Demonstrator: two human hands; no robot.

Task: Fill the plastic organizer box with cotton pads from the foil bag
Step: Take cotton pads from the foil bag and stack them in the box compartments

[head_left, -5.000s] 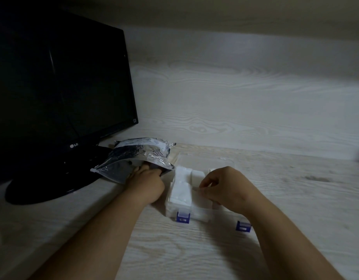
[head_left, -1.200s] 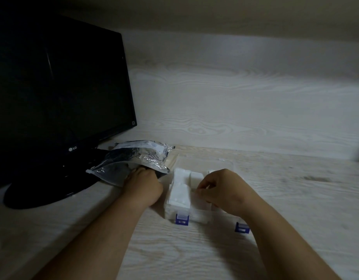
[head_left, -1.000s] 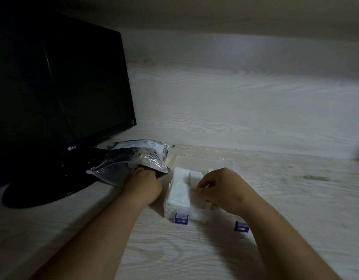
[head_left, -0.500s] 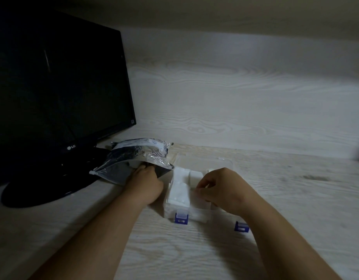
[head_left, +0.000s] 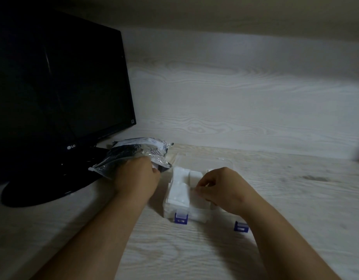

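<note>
- Left hand (head_left: 136, 178) sits at the mouth of the foil bag (head_left: 134, 153), just left of the box. Its fingers go under the crinkled film, so whether they grip pads cannot be told.
- Right hand (head_left: 223, 188) is curled over the plastic organizer box (head_left: 196, 216), fingertips apparently pinching cotton pads (head_left: 178, 188) in a middle compartment.
- Judgement: seat each stack flat and square, press it lightly below the dividers, and hold the bag's mouth wide so pads come out unbent.
- Pads: white, soft, square-edged, dimpled. The left compartment looks full; the right side is hidden under the hand.
- Box: clear thin plastic, blue latches (head_left: 181, 217) in front, on a pale wood-grain desk (head_left: 295, 199).
- Bag: shiny, wrinkled foil, lying by the base of the black monitor (head_left: 57, 87).
</note>
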